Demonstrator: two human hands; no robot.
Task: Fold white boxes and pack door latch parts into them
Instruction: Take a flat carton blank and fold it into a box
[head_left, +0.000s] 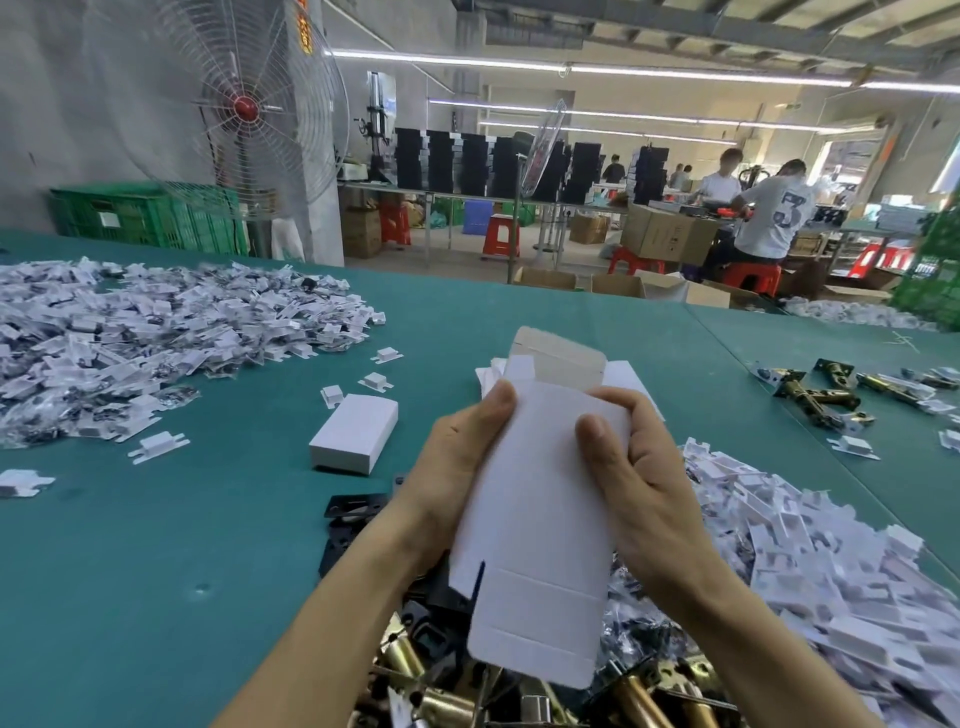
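Far left on the green table (156, 571) there's a huge heap of little bagged parts with white card inserts (156, 332), plus a few strays scattered off its edge. Behind that are a green crate (145, 213) and a big caged fan (244, 109). Moving in, one finished box (355, 434) lies closed on the table, well left of the hands.

Dead centre is the white box blank (540, 519), mostly flat. It's held up off the table with its long side running away from the camera. The top flap (556, 358) pokes out past the hands and the bottom flaps hang toward the near edge.

The left hand (457, 457) grips the upper left edge. Its thumb (498, 400) lies on the front face by the corner, and the other fingers are tucked behind the card, so I can't see them. The right hand (639, 478) clamps the upper right side, thumb (597, 436) pressed flat on the front and fingers (621, 402) curled round the top right edge. So the card is pinched between thumbs in front and fingers behind, on both sides.

Under the blank, at the near edge, sit black plates (353, 519) and a jumble of brass latch parts (410, 660). Just behind the hands there are more flat blanks (628, 379) on the table.

To the right is another heap of white inserts (805, 545). Further out there are loose brass latches (821, 397), well apart from the hands. Workers (774, 213) sit at benches in the background.
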